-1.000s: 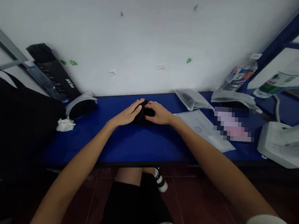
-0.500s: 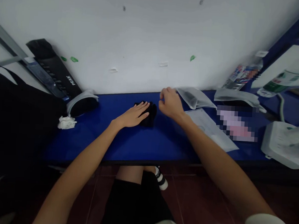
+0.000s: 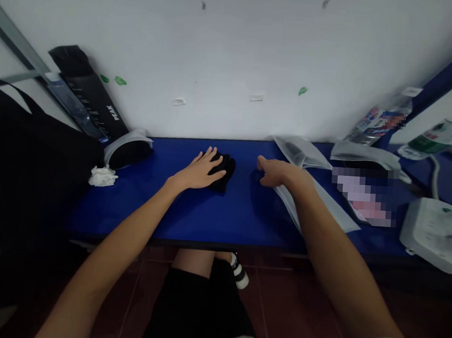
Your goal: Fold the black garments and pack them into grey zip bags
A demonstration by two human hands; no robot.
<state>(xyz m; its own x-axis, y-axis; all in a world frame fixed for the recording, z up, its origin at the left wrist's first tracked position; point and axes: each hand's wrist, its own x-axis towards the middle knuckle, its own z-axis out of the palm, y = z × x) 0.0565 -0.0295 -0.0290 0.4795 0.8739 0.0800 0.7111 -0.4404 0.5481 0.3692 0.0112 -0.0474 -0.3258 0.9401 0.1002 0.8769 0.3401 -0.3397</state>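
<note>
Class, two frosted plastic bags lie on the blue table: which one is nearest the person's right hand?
The bag just past the right hand, with something dark showing through it. The other bag lies farther right.

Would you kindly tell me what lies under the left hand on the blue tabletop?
Black fabric sits under the fingers of the left hand; the part they cover cannot be seen.

I see a scuffed white wall (image 3: pixel 233 52) at twelve o'clock, a blue worktop (image 3: pixel 124 203) beneath it, dark red floor tiles (image 3: pixel 298 306) at five o'clock, and a blue metal frame (image 3: pixel 445 85) at two o'clock, all in dim light.
</note>
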